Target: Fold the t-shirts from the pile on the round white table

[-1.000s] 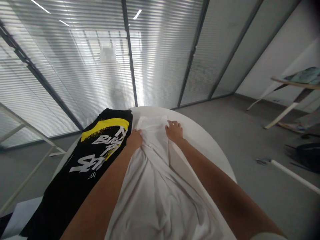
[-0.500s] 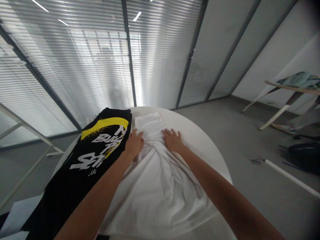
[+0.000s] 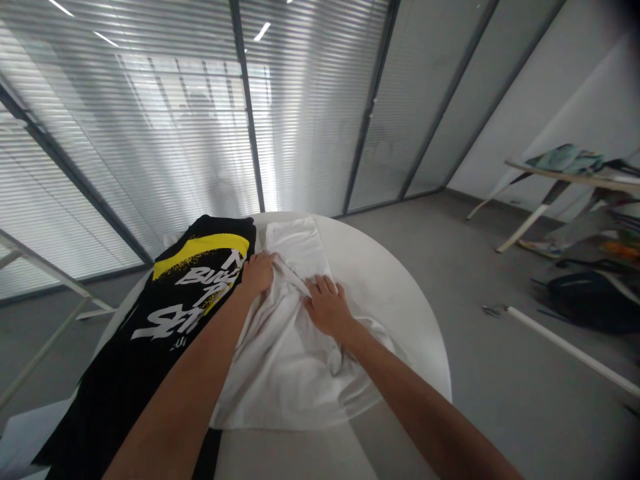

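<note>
A white garment (image 3: 290,360) lies on the round white table (image 3: 395,300), its far end flat and its middle bunched into creases. My left hand (image 3: 259,273) is closed on a fold at the garment's left side, near the black shirt. Lower and to the right, my right hand (image 3: 327,307) rests on the garment with its fingers spread. A raised ridge of cloth runs slantwise between the two hands. Left of them lies the black shirt (image 3: 165,287), long and flat, with a yellow band and white lettering; my left forearm covers part of it.
Glass partitions with blinds (image 3: 195,147) stand behind the table. To the right are another table (image 3: 560,175) with cloth on it, a dark bag (image 3: 590,300) and a white pole (image 3: 565,343) near the floor. A white frame (image 3: 55,273) stands at the left.
The garment's near edge has drawn up onto the table, away from me. My right hand has moved inward and nearer to me; my left hand has closed on a fold. The view has shifted slightly.
</note>
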{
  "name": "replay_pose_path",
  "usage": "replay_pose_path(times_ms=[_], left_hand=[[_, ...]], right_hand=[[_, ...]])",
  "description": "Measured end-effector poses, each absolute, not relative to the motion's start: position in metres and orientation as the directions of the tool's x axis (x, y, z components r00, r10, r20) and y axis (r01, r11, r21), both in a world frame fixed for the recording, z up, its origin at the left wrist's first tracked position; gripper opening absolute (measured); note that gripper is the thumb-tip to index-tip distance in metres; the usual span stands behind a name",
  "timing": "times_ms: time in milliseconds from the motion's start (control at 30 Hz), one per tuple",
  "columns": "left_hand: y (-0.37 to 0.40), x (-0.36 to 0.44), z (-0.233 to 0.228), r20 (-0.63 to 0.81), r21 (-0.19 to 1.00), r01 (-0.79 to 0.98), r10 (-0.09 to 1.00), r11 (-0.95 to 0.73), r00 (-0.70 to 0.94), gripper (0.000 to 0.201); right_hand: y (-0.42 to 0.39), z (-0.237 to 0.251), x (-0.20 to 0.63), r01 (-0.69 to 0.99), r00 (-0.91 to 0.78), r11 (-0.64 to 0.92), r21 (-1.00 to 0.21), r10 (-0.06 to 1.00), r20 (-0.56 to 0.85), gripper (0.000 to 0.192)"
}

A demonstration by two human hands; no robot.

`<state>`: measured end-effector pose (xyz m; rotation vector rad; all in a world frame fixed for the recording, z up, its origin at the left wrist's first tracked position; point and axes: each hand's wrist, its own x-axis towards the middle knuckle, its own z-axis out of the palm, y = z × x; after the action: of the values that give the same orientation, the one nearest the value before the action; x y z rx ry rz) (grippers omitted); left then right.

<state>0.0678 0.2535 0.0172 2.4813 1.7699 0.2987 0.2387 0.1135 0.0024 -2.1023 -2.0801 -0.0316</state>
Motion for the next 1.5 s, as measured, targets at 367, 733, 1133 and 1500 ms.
replay_pose_path(times_ms=[367, 733, 1133, 1500], left_hand=[[0.141, 0.047, 0.012, 0.159, 0.189, 0.822, 0.843, -0.537, 0.514, 0.046], [0.14, 0.035, -0.004, 0.144, 0.178, 0.84, 0.858, -0.513, 0.493, 0.05], [0.125, 0.017, 0.016, 0.208, 0.27, 0.701, 0.75, -0.661, 0.627, 0.041], [0.123, 0.026, 0.001, 0.129, 0.312, 0.685, 0.744, -0.658, 0.656, 0.049]], right_hand=[[0.077, 0.005, 0.217, 0.975, 0.202, -0.186, -0.12, 0.97, 0.133, 0.053], [0.101, -0.008, 0.252, 0.991, 0.097, -0.075, -0.107, 0.973, 0.21, 0.046], [0.076, 0.011, 0.247, 0.985, 0.169, -0.159, -0.069, 0.97, 0.177, 0.063], [0.091, 0.003, 0.272, 0.982, 0.185, -0.174, -0.071, 0.966, 0.18, 0.046]])
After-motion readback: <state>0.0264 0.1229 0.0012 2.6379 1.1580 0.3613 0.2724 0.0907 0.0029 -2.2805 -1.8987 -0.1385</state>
